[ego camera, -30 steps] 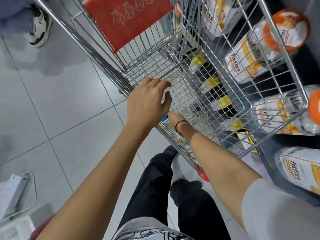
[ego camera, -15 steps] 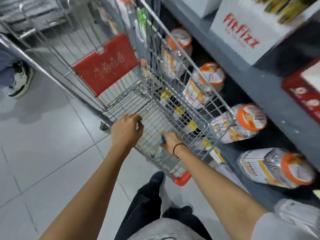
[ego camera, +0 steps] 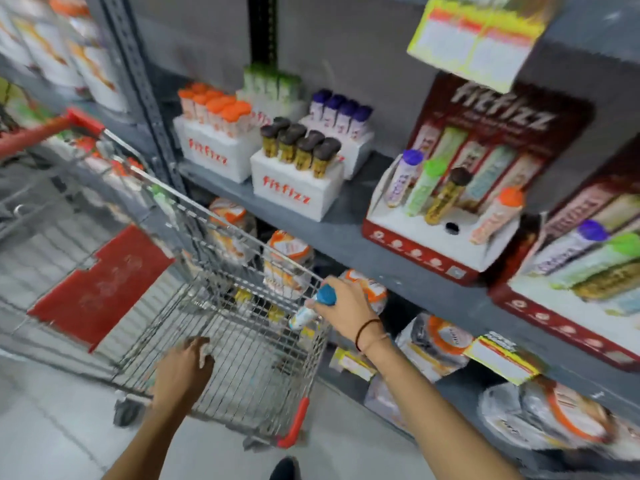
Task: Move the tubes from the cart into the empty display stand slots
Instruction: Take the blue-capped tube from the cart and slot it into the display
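Observation:
My right hand [ego camera: 346, 308] grips a white tube with a blue cap [ego camera: 313, 306], held above the right rim of the wire cart [ego camera: 242, 358]. My left hand [ego camera: 181, 372] rests on the cart's near rim, fingers curled over the wire. On the grey shelf, a red and white display stand [ego camera: 426, 244] holds tubes with purple, green, brown and orange caps. One dark empty slot [ego camera: 451, 227] shows between the brown and the orange tube. The frame is blurred by motion.
White blocks [ego camera: 294, 192] to the left on the same shelf hold orange, green, purple and brown capped tubes. A second red stand [ego camera: 568, 313] sits at the right. Orange-lidded jars [ego camera: 287, 261] lie on the lower shelf behind the cart. A red child-seat flap [ego camera: 100, 285] hangs in the cart.
My right hand has come up out of the cart with the blue-capped tube. The view has swung up from the cart to the shelf. My left hand stays on the cart rim.

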Demonstrator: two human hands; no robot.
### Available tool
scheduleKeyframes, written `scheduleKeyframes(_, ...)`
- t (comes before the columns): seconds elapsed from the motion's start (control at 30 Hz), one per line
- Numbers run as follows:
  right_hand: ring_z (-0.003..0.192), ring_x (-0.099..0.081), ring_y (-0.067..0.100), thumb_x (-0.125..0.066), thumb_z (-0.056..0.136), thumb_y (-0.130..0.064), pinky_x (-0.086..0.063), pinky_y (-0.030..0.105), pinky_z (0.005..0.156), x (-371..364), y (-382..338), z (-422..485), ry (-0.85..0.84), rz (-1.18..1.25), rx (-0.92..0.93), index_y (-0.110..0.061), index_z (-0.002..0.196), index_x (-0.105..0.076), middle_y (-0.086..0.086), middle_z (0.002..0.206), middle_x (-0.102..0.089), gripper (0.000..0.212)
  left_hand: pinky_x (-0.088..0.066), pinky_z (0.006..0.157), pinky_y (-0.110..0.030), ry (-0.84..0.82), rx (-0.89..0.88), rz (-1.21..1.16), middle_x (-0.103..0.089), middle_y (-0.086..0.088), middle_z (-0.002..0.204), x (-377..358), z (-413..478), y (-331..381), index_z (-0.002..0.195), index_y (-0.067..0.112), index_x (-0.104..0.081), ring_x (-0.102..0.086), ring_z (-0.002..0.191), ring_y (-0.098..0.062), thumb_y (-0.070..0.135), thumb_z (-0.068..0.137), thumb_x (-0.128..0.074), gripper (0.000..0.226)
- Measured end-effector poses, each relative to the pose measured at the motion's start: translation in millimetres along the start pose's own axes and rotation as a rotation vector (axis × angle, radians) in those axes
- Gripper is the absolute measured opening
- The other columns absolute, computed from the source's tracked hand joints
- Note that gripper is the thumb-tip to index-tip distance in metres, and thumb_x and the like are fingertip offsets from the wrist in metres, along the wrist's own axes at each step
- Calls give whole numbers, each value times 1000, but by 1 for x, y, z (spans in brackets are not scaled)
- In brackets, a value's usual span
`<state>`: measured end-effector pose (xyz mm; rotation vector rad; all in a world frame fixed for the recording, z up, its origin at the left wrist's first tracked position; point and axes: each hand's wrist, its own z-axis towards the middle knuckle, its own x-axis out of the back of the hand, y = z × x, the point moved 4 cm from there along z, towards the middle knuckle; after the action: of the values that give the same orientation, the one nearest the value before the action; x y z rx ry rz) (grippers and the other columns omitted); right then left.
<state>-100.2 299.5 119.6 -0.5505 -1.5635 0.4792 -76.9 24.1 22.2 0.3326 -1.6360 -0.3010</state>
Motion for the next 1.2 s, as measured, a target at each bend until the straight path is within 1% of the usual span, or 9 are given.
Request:
scheduleKeyframes(0.13,75,-54,23,-68,76,-47,-42,33,65,76,-2,-12,215,20,-23,-7,83,-58,8,78,-59,42,-52,79,-45,45,-248,-50,-64,-22,113,-2,22,79,114,2,-60,-61,97,-38,7,76,-70,39)
scheduleKeyframes(0.3,69,-50,20,-71,75,-42,-25,19,58,150,0,-29,457,34,-16,-7,80,-60,3,72,-54,37,-51,85,-45,144,-625,-197,-62,-22,117,12,40,205,113,1,-58,-60,103,-38,-1,70,-71,44)
scheduleKeyframes(0.4,75,-57,25,-70,77,-39,-31,20,60,179,7,-40,533,28,-21,-6,86,-61,4,76,-56,36,-51,87,-48,122,-781,-220,-61,-24,116,12,43,261,115,-3,-55,-59,104,-40,2,74,-69,43)
scheduleKeyframes(0.5,83,-58,22,-70,78,-35,-41,21,71,202,15,-46,576,5,-28,-6,97,-61,12,93,-66,36,-48,94,-49,54,-859,-206,-55,-24,126,1,44,294,124,-1,-50,-53,115,-39,5,79,-64,48)
scheduleKeyframes(0.57,82,-55,14,-69,79,-32,-37,16,71,215,19,-49,578,-3,-29,-10,100,-60,10,97,-67,32,-41,103,-48,-2,-920,-180,-48,-23,136,-10,43,307,131,1,-44,-45,126,-36,10,83,-59,51)
scheduleKeyframes(0.7,90,-56,15,-67,81,-27,-34,12,75,233,28,-51,554,-39,-47,-12,109,-58,8,106,-66,33,-24,114,-42,-57,-974,-20,-32,-13,150,-36,42,319,140,7,-29,-26,139,-27,26,93,-47,54)
scheduleKeyframes(0.87,94,-55,16,-67,82,-19,-30,5,74,244,30,-48,511,-38,-34,-11,115,-56,10,114,-64,36,-9,119,-39,-50,-993,128,-19,-6,155,-51,46,314,144,12,-18,-13,143,-21,34,95,-37,57)
scheduleKeyframes(1.0,114,-51,27,-64,83,-15,-34,26,96,253,30,-41,469,-128,-48,-13,118,-55,14,121,-57,37,-7,117,-34,-22,-1059,104,-21,-6,154,-47,48,312,144,12,-20,-15,142,-19,31,95,-39,56)
scheduleKeyframes(1.2,117,-48,31,-61,84,-13,-37,34,102,276,27,-15,446,-264,-70,-10,124,-52,16,124,-54,40,-6,117,-34,-12,-1078,119,-19,-5,155,-47,48,311,145,13,-17,-14,143,-18,31,96,-37,56)
